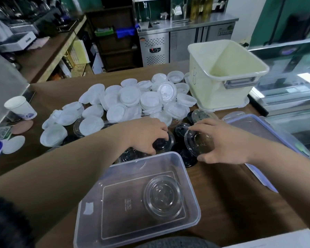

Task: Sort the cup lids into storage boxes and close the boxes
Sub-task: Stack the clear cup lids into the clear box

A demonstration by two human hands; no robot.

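My left hand (147, 135) sits just below the middle of the frame, palm down. Its fingers and thumb are curled over a dark lid (162, 142) at the near edge of the heap. My right hand (222, 145) is beside it to the right, and the two are close but not touching. Its fingertips and thumb pinch a clear lid (198, 144) by the rim, holding it tilted above the black lids (187, 159) underneath.

Directly below both hands, at lower centre, the clear storage box (97, 190) stands open, with its far rim just under my left thumb. Inside it, toward the right, a stack of clear lids (164, 196) lies flat on the bottom.

Above the hands, the pile of white lids (132, 101) spreads across the middle of the wooden table (222, 203), with more clear and black lids mixed in along its near edge. At upper right the cream storage box (209, 90) stands open, right against the white pile. A blue-rimmed box lid (254, 138) lies flat at the right, partly under my right wrist.

At the left edge I see a paper cup (20, 108) standing upright, with a pink coaster (22, 127) and a white disc (13, 144) below it, well apart from the hands. A steel counter fridge (186, 42) fills the top centre beyond the table.
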